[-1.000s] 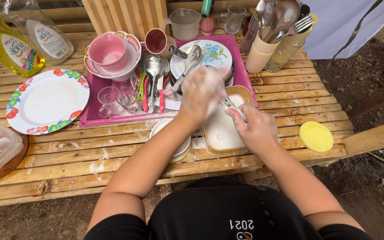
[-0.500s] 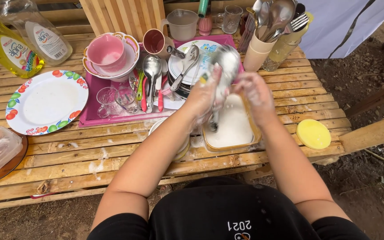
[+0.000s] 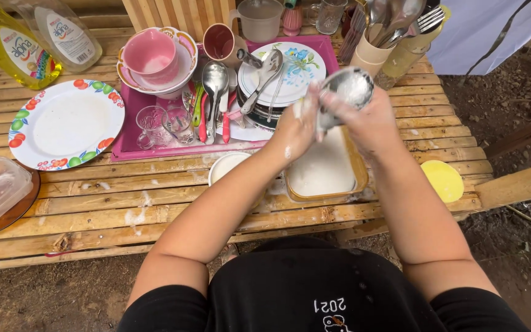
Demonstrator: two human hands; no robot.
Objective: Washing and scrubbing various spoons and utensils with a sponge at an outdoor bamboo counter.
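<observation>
Soapy metal ladle (image 3: 348, 86) held up above rectangular tub (image 3: 324, 172) of suds, near pink tray (image 3: 131, 144). Left hand (image 3: 296, 126) clenched on handle; right hand (image 3: 370, 120) grasping bowl. Yellow sponge (image 3: 444, 179) right on table (image 3: 93, 209).

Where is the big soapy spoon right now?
In the head view, the big metal ladle is held up in both soapy hands, right of centre, above the rectangular dish of suds and beside the pink tray.
</observation>
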